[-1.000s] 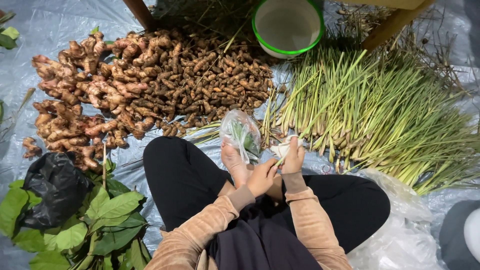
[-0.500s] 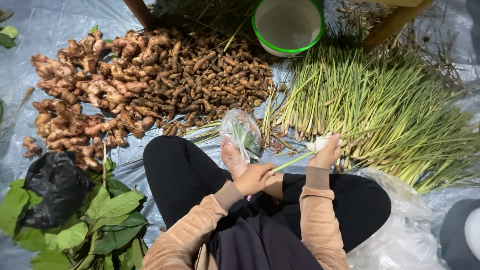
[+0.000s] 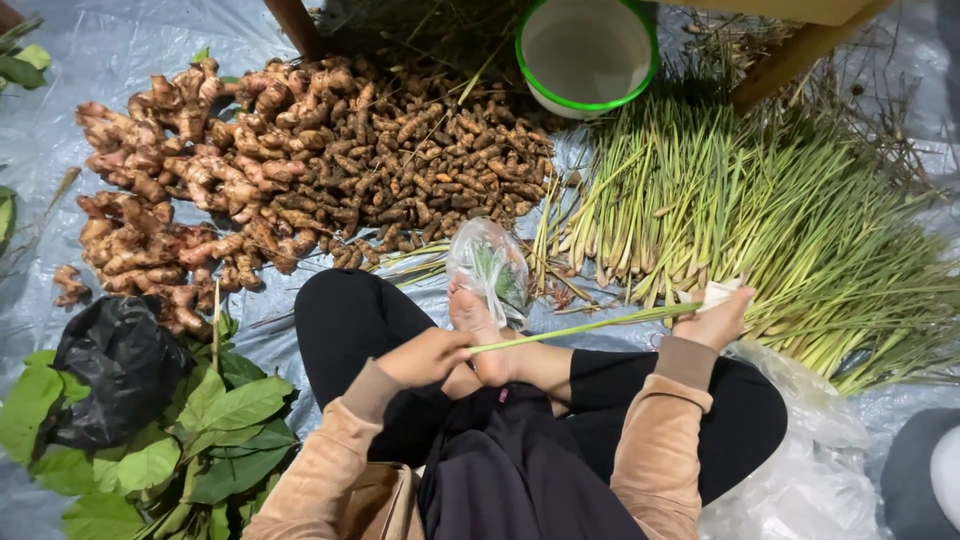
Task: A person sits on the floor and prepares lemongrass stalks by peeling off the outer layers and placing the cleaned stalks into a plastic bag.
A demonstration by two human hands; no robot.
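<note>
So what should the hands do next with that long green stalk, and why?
Probably keep drawing the right hand outward along the lemongrass stalk. The left hand pinches one end near the lap, the right hand grips the pale end by the lemongrass pile, and the stalk is stretched straight between them, so a strip looks about to come off. That is a guess.

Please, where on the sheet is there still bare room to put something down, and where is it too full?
Bare sheet shows at the upper left, above the ginger roots, and in a smaller strip between the black bag and the roots. It is crowded from the turmeric pile across to the lemongrass stalks, and around the green leaves. Both hands hold one stalk.
</note>
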